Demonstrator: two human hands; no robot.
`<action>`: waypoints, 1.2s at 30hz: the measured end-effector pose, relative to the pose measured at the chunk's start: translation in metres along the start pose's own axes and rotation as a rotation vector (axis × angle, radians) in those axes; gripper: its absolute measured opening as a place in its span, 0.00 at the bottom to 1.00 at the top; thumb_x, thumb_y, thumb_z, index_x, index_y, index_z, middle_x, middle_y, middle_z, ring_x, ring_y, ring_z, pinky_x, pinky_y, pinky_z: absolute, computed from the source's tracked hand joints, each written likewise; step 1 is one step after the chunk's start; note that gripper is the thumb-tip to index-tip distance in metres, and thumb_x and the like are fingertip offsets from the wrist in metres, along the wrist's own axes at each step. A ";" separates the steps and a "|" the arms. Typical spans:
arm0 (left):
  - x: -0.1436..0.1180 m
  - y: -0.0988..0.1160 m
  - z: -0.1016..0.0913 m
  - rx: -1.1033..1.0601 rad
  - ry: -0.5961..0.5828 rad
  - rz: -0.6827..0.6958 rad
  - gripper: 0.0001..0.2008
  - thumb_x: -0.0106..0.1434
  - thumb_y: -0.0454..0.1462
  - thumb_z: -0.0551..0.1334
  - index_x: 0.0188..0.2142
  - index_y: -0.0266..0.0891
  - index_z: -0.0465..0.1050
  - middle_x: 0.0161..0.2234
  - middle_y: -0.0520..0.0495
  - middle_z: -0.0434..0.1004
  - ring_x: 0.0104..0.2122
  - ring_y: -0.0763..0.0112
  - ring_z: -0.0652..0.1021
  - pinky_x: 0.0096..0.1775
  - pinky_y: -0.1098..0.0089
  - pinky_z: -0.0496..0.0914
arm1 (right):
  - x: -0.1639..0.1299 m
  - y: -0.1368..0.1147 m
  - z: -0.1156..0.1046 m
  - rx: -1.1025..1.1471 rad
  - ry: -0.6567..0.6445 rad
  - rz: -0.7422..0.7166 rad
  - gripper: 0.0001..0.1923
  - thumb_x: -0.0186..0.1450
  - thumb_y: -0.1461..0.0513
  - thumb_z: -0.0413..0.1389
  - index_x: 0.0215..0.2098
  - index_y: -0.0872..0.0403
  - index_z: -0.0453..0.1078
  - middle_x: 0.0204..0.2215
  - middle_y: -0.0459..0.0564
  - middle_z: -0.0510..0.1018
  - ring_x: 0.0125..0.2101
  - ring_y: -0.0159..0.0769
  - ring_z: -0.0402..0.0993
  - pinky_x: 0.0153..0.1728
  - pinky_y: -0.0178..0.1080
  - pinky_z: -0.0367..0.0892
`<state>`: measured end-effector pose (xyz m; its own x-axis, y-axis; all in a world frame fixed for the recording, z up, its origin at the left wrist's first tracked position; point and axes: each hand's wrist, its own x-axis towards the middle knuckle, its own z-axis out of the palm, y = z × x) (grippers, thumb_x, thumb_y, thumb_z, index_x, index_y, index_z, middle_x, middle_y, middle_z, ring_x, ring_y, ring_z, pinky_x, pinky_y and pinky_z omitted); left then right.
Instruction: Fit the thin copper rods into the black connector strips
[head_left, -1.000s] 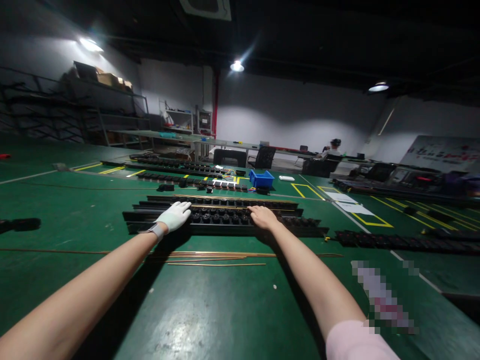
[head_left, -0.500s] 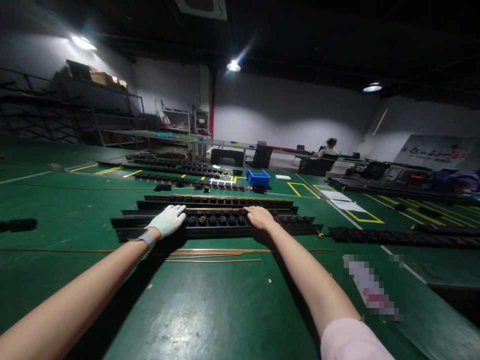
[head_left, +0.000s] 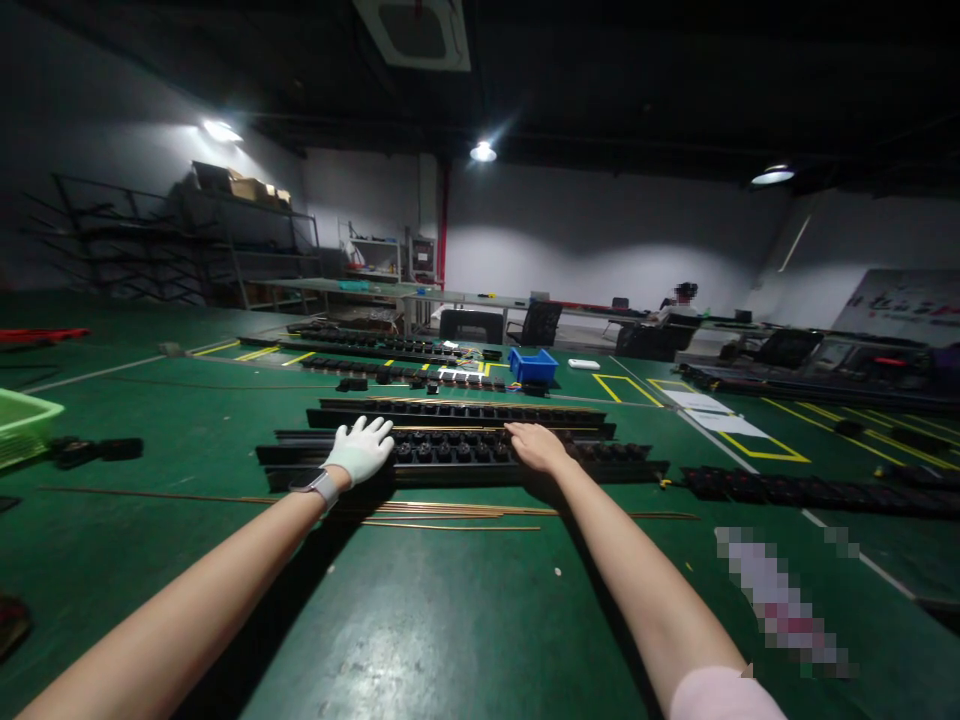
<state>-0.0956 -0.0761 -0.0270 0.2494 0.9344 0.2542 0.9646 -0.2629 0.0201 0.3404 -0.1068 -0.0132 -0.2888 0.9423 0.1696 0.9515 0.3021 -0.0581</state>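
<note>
Hands (head_left: 450, 450) unmoved on black rail (head_left: 457, 462), view shifted

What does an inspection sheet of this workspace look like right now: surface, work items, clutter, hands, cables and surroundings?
Surface: green floor with yellow marking lines.
Work items: long black rail with a row of black knobs; a second rail lies behind it.
Clutter: thin copper rods in front of the rail; blue bin; green basket at far left.
Hands: gloved left hand and bare right hand lie flat on the rail, fingers spread, gripping nothing.
Cables: coloured wires near the far rails.
Surroundings: shelving at left, long bench, a seated person at the back, ceiling lamps lit.
</note>
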 end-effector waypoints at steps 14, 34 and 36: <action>-0.003 0.015 -0.025 -0.054 -0.181 -0.152 0.34 0.76 0.50 0.43 0.78 0.53 0.57 0.80 0.42 0.51 0.77 0.42 0.55 0.69 0.29 0.52 | -0.002 -0.039 -0.019 0.093 0.011 0.107 0.32 0.82 0.51 0.36 0.80 0.47 0.55 0.80 0.49 0.53 0.78 0.46 0.48 0.76 0.61 0.42; -0.004 -0.004 -0.017 0.052 -0.103 -0.035 0.28 0.76 0.47 0.47 0.72 0.53 0.68 0.78 0.38 0.57 0.75 0.40 0.61 0.65 0.23 0.56 | 0.032 -0.180 0.029 0.161 0.247 0.051 0.32 0.82 0.46 0.40 0.72 0.52 0.70 0.72 0.56 0.70 0.73 0.52 0.61 0.71 0.54 0.55; -0.002 -0.016 -0.016 0.069 -0.076 -0.046 0.29 0.77 0.48 0.45 0.72 0.51 0.68 0.79 0.37 0.54 0.74 0.37 0.61 0.64 0.23 0.57 | 0.032 -0.179 0.030 0.157 0.254 0.044 0.32 0.82 0.47 0.40 0.72 0.52 0.70 0.72 0.56 0.70 0.73 0.52 0.62 0.71 0.54 0.54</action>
<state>-0.1132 -0.0780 -0.0120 0.2079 0.9613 0.1807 0.9782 -0.2045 -0.0370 0.1574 -0.1262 -0.0272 -0.1929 0.8946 0.4030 0.9287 0.2990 -0.2193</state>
